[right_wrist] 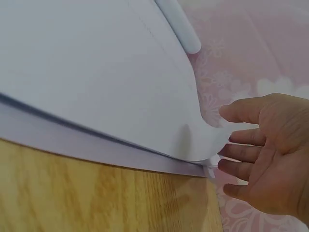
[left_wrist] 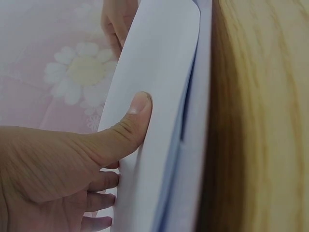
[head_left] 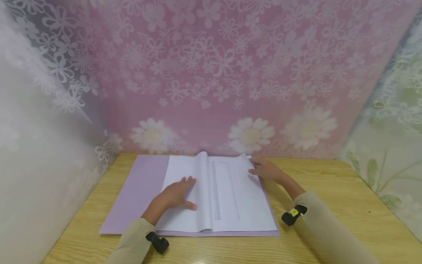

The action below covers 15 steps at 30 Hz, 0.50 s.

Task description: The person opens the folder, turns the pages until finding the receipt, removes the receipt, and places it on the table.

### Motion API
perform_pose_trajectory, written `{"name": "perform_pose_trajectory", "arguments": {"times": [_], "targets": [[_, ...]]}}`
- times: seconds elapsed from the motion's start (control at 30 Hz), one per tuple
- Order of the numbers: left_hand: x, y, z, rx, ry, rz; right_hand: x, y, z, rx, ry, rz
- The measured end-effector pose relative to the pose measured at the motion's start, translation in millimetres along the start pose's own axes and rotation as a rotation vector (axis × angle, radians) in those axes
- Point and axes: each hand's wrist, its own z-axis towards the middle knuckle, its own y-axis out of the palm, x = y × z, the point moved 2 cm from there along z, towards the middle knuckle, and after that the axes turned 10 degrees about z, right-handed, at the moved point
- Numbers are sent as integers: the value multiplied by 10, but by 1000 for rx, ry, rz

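Note:
A folder with a lavender cover (head_left: 141, 183) lies spread on the table, holding white sheets. The right-hand page (head_left: 250, 198) carries columns of small print, and a sheet bulges up in a rounded fold (head_left: 203, 190) along the middle. My left hand (head_left: 176, 194) rests on the blank left-hand page, fingers spread and thumb extended toward the fold. At the top right corner of the printed page is my right hand (head_left: 267, 169). In the right wrist view its fingertips touch the upturned page corner (right_wrist: 212, 142), while the thumb stands apart from the fingers.
The folder lies on a wood-grain table (head_left: 313, 234). Behind it hangs a pink flowered curtain (head_left: 211, 91), with pale flowered cloth (head_left: 39, 146) at the left side and more at the right. Each sleeve bears a small black wrist camera (head_left: 158, 242).

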Motion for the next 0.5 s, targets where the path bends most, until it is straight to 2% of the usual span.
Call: {"name": "perform_pose_trajectory", "arguments": {"times": [0.27, 0.5], "targets": [[-19, 13, 30, 0, 9, 16, -75, -55, -236, 7, -37, 247], [-32, 29, 39, -7, 12, 12, -166, -69, -386, -98, -59, 495]]}}
